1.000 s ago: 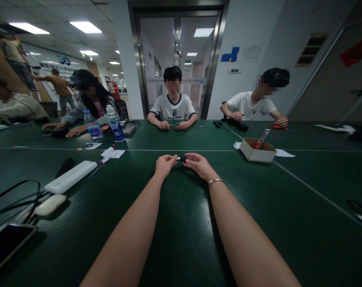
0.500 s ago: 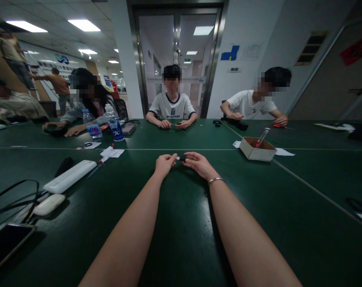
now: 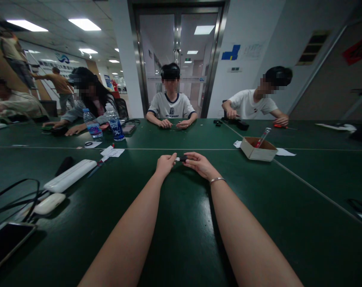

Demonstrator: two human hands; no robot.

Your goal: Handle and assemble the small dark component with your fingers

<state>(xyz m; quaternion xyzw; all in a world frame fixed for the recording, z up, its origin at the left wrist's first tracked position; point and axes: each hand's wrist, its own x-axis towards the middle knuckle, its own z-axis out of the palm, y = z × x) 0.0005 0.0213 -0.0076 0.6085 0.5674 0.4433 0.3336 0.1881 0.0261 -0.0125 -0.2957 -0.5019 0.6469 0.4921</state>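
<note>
A small black stick with a shiny silver end [image 3: 182, 158] is held level just above the green table, between my two hands. It is too small to name its kind. Thumb and fingers of my left hand [image 3: 165, 165] pinch together at the silver end. On the other side, my right hand [image 3: 200, 164] grips the black end between its thumb and fingertips. A metal bracelet [image 3: 217, 180] circles my right wrist. Part of the stick is hidden behind my fingers.
To the right stands an open cardboard box [image 3: 258, 149] with a red-and-clear tool inside. On the left lie a white power bank-like block [image 3: 70, 175], a white case [image 3: 50, 203], cables and a phone [image 3: 9, 241]. Two bottles [image 3: 115, 123] and seated people are across the green table [image 3: 181, 223].
My hands and the small stick stay almost in place. Across the table, the person in the middle lowers their head slightly.
</note>
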